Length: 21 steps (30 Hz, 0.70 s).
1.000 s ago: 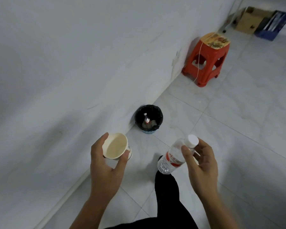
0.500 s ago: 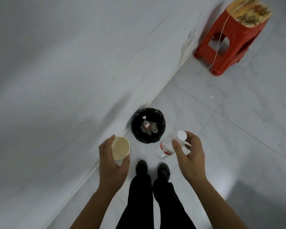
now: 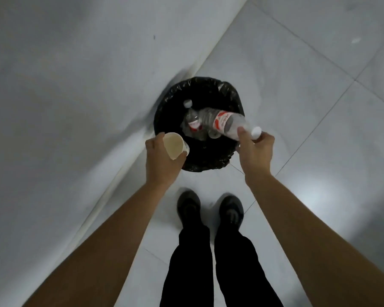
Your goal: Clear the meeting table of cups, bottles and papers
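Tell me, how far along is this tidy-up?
Done: a discarded bottle already lies in the black-lined bin. In hand: the left hand grips a paper cup at the rim; the right hand holds a water bottle tilted over the opening. Left: dropping both in. The meeting table is out of view.

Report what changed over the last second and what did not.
The person walked up to the bin; the right hand swung the bottle out over its mouth, and the left hand brought the paper cup to its near rim. Unchanged: both grips, and the discarded bottles inside.
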### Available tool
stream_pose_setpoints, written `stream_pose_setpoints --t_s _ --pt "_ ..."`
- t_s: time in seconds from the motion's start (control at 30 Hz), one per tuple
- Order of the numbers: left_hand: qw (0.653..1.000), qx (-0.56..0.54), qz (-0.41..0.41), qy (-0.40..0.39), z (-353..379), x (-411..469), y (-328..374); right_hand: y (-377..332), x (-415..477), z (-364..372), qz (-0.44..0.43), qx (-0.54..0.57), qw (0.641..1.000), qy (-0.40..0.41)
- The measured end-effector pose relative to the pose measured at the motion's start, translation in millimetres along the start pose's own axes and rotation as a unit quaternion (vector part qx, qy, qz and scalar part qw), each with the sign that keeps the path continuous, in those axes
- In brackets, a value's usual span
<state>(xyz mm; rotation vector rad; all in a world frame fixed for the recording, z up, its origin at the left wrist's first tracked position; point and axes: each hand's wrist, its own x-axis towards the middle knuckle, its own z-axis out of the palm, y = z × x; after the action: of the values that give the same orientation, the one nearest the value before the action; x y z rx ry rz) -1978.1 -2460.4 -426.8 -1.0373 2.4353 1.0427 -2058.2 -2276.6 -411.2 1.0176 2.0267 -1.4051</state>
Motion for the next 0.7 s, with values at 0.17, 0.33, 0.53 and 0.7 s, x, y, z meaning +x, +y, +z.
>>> stream_pose_setpoints --t_s 0.17,0.33,0.53,0.7 --pt "0.999 0.044 0.027 -0.016 59 41 -43 47 57 34 -0.027 -0.060 0.996 -0.060" --pt "0.997 0.012 0.076 0.011 65 24 -57 69 50 29 -0.137 -0.173 0.972 -0.077" --pt "0.996 -0.047 0.071 0.040 -3 -54 -19 37 -29 -24 -0.250 -0.221 0.940 -0.069" --pt "0.990 -0.119 0.074 0.029 -102 -146 77 -40 -146 -103 -0.309 -0.197 0.930 -0.037"
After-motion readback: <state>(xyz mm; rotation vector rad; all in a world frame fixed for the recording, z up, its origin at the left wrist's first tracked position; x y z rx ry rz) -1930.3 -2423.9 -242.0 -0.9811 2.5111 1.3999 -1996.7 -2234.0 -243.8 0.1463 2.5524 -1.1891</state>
